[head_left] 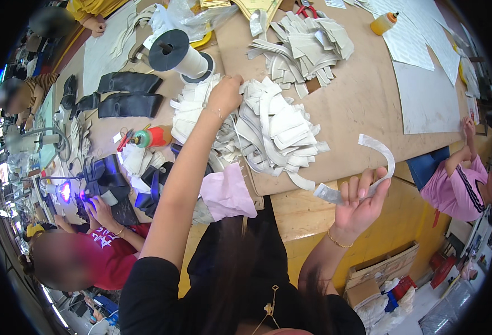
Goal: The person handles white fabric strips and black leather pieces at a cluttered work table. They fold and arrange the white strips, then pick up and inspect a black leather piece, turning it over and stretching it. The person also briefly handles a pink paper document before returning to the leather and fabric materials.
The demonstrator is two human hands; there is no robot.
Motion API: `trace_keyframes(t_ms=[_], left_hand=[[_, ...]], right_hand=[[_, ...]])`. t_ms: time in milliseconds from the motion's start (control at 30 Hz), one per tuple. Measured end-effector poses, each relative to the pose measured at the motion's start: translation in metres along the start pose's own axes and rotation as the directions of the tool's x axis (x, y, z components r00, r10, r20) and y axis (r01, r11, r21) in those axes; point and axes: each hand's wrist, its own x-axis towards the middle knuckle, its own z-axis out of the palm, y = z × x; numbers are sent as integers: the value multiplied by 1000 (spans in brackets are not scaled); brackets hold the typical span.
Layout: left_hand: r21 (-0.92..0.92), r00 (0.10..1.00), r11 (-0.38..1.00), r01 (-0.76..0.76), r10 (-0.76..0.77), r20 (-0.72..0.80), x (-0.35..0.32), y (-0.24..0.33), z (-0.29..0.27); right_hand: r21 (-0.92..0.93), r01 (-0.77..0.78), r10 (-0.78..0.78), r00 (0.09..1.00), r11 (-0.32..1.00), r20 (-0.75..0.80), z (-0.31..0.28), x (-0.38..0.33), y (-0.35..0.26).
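Observation:
My right hand (362, 201) is raised past the table's near edge, its fingers closed on a curved, pale strip (390, 159) that looks like fabric. One end of the strip arcs up and over; the other sticks out left of my fingers. My left arm stretches across the table, and my left hand (226, 96) is at the gap between two heaps of similar strips. Its fingers are curled and partly hidden, so what they hold does not show. On its right lies the larger heap of strips (282, 125); on its left, a second heap of strips (193, 106).
Beyond my left hand stands a large spool (193, 62) of white cord. Another strip pile (313, 44) lies farther back. Black curved pieces (129, 105), an orange-red bottle (159, 135) and a pink cloth (227, 192) are leftward. Co-workers sit left (103, 254) and right (452, 187).

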Motion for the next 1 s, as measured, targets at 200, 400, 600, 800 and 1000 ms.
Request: trace_keyframes(t_ms=[200,400,600,800,1000], left_hand=[[-499,930,787,362,-344,131,-20,-12,-9],[-881,876,238,408,-373,305,-25,-42,7],[-901,867,185,394,-399,297,-22,-42,12],[-608,971,785,116,-218,-97,-28,-1,-5],[-308,842,910,-278,77,-533,-121,39,-31]], right_hand=[[-9,-45,45,999,999,17,9,11,17],[-33,-78,80,995,996,53,16,19,28],[-29,-78,79,995,997,53,15,18,27],[-151,-53,56,998,987,21,25,19,23],[-514,82,5,986,854,166,97,15,45]])
